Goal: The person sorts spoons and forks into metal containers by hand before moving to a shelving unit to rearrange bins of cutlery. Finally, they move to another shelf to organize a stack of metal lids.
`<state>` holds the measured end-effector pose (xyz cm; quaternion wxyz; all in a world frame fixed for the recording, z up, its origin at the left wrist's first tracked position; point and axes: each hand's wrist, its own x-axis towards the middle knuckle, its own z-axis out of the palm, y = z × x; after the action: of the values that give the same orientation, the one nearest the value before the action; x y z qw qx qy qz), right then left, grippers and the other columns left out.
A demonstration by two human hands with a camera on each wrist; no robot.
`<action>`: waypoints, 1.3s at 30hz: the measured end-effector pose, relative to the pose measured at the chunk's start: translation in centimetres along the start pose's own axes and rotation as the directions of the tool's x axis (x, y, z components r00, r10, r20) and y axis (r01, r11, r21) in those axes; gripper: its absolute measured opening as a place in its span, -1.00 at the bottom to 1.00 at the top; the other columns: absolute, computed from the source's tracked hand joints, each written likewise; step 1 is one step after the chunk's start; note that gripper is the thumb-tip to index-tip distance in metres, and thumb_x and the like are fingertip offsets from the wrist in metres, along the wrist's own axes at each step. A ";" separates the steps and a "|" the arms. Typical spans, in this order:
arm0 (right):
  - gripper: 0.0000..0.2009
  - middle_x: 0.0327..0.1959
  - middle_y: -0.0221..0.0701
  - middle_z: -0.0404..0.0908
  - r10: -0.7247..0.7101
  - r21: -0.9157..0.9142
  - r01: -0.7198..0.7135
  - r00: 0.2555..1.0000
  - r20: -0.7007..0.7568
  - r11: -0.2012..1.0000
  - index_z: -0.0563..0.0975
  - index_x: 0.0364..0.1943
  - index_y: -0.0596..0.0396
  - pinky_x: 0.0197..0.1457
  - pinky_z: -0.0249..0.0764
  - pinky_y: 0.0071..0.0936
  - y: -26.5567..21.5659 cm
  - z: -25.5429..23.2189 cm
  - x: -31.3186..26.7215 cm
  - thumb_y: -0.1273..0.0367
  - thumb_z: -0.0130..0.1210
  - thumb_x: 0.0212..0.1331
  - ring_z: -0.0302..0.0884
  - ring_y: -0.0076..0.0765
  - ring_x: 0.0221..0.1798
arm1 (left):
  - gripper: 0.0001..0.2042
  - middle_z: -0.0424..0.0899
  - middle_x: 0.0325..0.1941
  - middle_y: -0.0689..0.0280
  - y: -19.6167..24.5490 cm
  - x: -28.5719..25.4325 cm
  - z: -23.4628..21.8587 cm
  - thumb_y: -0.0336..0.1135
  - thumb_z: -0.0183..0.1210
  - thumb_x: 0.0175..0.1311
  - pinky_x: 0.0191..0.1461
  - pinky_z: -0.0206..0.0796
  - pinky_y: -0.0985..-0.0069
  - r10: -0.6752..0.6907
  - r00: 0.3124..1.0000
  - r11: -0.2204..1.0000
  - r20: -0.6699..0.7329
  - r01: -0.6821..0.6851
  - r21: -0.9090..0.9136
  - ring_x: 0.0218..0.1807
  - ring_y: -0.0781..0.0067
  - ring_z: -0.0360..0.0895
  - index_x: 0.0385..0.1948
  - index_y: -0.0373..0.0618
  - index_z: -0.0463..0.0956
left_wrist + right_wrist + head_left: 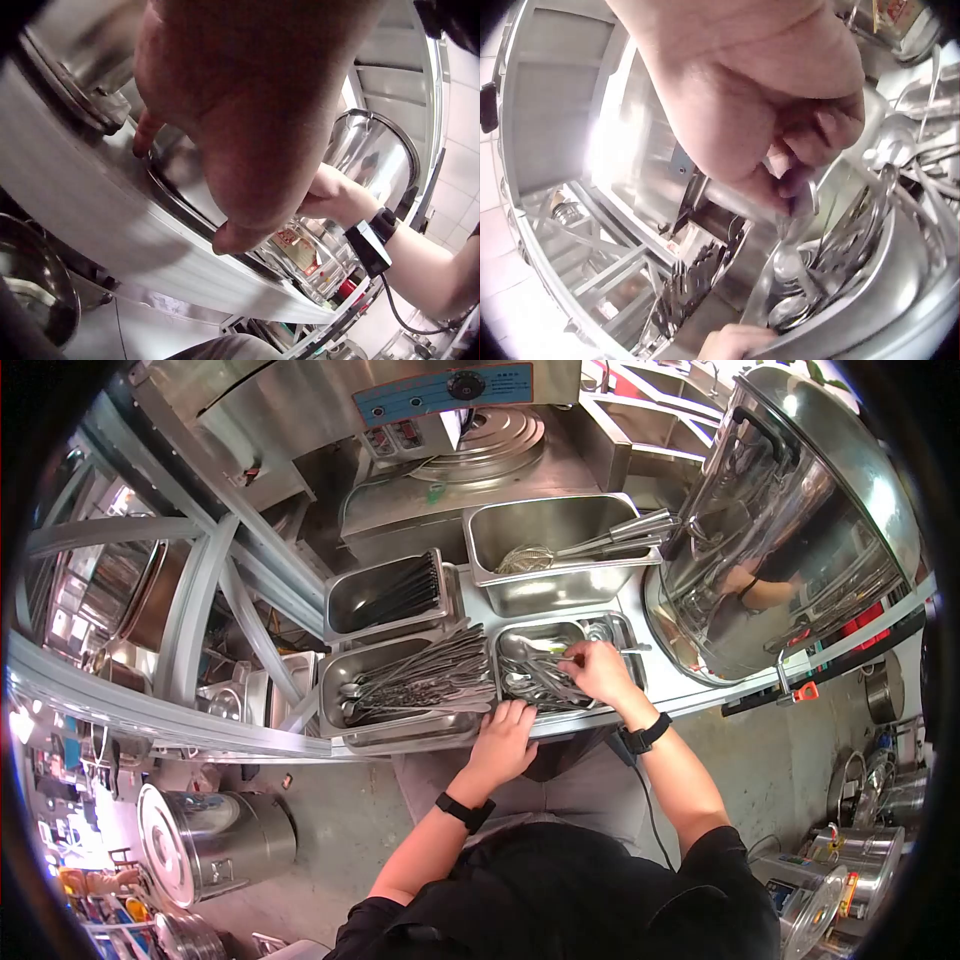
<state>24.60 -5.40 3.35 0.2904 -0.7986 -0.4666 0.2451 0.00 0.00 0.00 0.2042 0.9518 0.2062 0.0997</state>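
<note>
My right hand (603, 675) reaches over a small steel pan filled with spoons (540, 678). In the right wrist view, its thumb and forefinger pinch the handle end of a metal spoon (804, 201), the other fingers curled in. More spoon bowls and handles lie jumbled below. My left hand (505, 740) rests at the near left corner of this pan, fingers (146, 135) at the rim and thumb apart. Left of it, a second pan (335, 728) holds a heap of forks and other metal cutlery (425, 675).
Behind stand a pan of black utensils (400, 595) and a larger pan (545, 585) with whisks (530, 558). A tall steel pot (780, 540) stands at the right. Another narrow pan of metal pieces (625, 630) adjoins the spoon pan. A metal frame (190, 610) rises at left.
</note>
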 end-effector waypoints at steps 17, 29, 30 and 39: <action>-0.72 -0.33 -0.10 0.79 0.210 -0.231 -0.264 0.950 -0.231 0.936 0.74 -0.30 0.09 0.01 0.65 -0.04 9.4 -0.8 -4.2 0.16 0.40 0.13 0.76 0.12 -0.14 | -0.32 0.48 0.25 0.13 -0.1 0.0 0.6 -0.28 0.40 0.13 0.36 0.33 0.11 -0.006 0.999 1.000 -0.048 0.006 -0.001 0.35 0.02 0.39 0.35 -0.13 0.38; -0.81 -0.39 -0.13 0.78 0.172 0.007 -0.181 0.920 -0.353 0.983 0.75 -0.35 0.14 -0.07 0.63 -0.10 8.1 -3.9 -5.4 0.29 0.32 0.14 0.77 0.07 -0.24 | -0.12 0.45 0.27 0.12 0.1 0.1 0.7 -0.25 0.40 0.15 0.35 0.32 0.07 -0.031 0.999 0.999 -0.008 0.031 0.037 0.31 0.01 0.39 0.58 -0.03 0.19; -0.80 -0.42 -0.13 0.77 0.196 0.060 -0.187 0.898 -0.393 0.980 0.75 -0.35 0.16 -0.12 0.62 -0.14 7.5 -4.6 -5.5 0.29 0.32 0.15 0.76 0.02 -0.30 | -0.15 0.44 0.27 0.12 0.2 0.1 0.7 -0.25 0.40 0.15 0.35 0.32 0.06 -0.054 0.996 0.998 -0.076 0.052 -0.027 0.31 0.01 0.39 0.56 -0.01 0.23; -0.80 -0.54 -0.28 0.71 0.165 0.408 -0.024 0.935 -0.313 0.913 0.72 -0.41 0.28 -0.30 0.51 -0.36 4.8 -1.8 -3.7 0.36 0.35 0.19 0.58 -0.46 -0.46 | -0.17 0.46 0.26 0.13 0.2 0.1 -0.1 -0.25 0.41 0.11 0.35 0.32 0.06 0.019 1.000 0.998 0.024 -0.021 0.058 0.33 0.02 0.39 0.52 0.08 0.29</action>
<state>27.02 -11.00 1.80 0.5105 -0.7750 -0.3098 0.2068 0.11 -0.04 0.19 0.1775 0.9605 0.1971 0.0847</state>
